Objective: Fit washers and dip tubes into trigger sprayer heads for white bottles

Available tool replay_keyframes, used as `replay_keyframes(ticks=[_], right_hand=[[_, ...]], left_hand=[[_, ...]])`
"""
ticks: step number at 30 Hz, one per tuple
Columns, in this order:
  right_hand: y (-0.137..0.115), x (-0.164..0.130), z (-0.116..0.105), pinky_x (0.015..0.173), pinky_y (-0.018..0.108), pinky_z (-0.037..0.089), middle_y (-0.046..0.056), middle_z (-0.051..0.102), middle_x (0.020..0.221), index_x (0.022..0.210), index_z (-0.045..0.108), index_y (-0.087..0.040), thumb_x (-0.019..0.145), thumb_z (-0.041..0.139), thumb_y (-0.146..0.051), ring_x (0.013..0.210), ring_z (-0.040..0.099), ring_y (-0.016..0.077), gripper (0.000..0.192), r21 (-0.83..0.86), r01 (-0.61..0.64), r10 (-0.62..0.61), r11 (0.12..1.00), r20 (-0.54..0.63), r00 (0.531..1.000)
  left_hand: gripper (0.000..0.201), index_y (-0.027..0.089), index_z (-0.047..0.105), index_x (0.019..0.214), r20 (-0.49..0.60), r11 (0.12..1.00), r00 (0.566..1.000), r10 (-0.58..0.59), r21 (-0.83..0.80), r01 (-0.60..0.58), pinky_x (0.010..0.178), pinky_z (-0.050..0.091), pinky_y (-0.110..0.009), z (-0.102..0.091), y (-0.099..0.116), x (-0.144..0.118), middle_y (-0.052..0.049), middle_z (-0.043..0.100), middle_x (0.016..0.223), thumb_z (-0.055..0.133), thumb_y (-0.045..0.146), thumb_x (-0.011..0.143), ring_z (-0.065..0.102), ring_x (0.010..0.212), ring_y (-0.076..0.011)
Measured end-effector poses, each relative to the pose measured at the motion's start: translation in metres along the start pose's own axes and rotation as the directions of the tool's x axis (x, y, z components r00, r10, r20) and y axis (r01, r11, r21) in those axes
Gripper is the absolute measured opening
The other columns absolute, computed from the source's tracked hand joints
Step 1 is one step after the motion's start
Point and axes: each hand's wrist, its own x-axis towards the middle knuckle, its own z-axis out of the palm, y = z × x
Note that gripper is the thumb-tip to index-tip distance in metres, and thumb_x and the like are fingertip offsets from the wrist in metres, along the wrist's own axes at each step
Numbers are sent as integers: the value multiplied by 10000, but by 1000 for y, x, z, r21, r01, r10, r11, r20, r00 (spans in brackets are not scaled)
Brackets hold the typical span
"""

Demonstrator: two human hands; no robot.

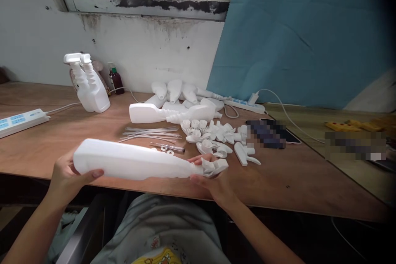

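Observation:
I hold a long white plastic spray bottle (130,161) lying sideways just above the front edge of the wooden table (293,173). My left hand (66,175) grips its base end. My right hand (208,175) grips the white trigger sprayer head (215,166) at the bottle's neck. Just beyond my right hand lies a heap of loose white sprayer heads (216,134). A bundle of thin clear dip tubes (151,133) and a small screwdriver (168,147) lie behind the bottle.
Two assembled spray bottles (89,84) stand at the back left beside a small dark bottle (116,80). Several bare white bottles (176,105) lie mid-table. Power strips sit at the left (18,120) and back right (244,104). A phone (272,133) lies to the right.

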Motion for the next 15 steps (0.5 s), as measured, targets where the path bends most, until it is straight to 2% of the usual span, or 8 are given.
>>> replay_keyframes(ticks=[3,5,6,7,9,12,13,15], right_hand=[[-2,0,-4,725,345,499,20,648,926,723,555,-210,592,761,-145,835,635,205,253,-33,143,-145,989,-58,988],[-2,2,-7,756,364,496,9,639,931,723,539,-209,606,748,-132,844,636,199,252,-44,258,-261,965,-138,955],[-2,4,-9,777,372,489,4,634,927,722,527,-207,611,743,-127,848,632,192,256,-55,321,-326,945,-197,925],[-2,5,-10,804,383,479,1,626,924,718,510,-205,617,738,-126,855,625,186,261,-76,384,-389,920,-267,881],[-4,7,-12,859,413,453,6,604,949,727,476,-211,649,715,-143,890,605,184,260,-147,476,-491,867,-421,763],[-11,9,-14,914,460,420,33,551,1071,790,441,-236,730,642,-176,1028,548,212,218,-284,519,-578,806,-568,586],[-14,9,-14,927,469,411,39,531,1112,818,432,-244,752,615,-175,1079,521,222,207,-319,522,-598,791,-585,548],[-17,9,-14,947,476,396,46,500,1166,860,413,-254,776,577,-160,1146,476,233,207,-368,524,-629,768,-591,506]], left_hand=[[270,277,590,687,-99,975,991,-88,-212,66,759,538,-418,-3,1,23,27,634,676,710,351,456,614,872,-317],[205,254,599,722,-137,957,988,-64,-290,21,842,526,-370,-6,8,41,15,674,829,677,332,550,558,1054,-300],[191,247,613,764,-148,949,988,-37,-316,-12,857,524,-342,-7,13,50,14,676,928,654,333,598,527,1112,-283],[206,248,625,829,-150,941,989,-10,-336,-41,856,527,-319,-8,19,60,19,657,1036,624,342,646,500,1153,-264],[323,294,591,1038,-134,929,991,-5,-366,-44,806,550,-306,-9,30,81,46,565,1231,550,382,729,466,1195,-234],[472,336,449,1243,-176,925,975,-133,-375,58,746,566,-339,-5,45,112,40,477,1333,457,418,779,531,1111,-217],[489,313,440,1256,-164,928,976,-146,-365,77,752,562,-369,-1,49,122,16,491,1319,437,428,781,565,1048,-219],[489,288,430,1260,-153,943,984,-87,-331,32,787,544,-410,11,56,140,5,526,1270,411,424,791,593,965,-196]])
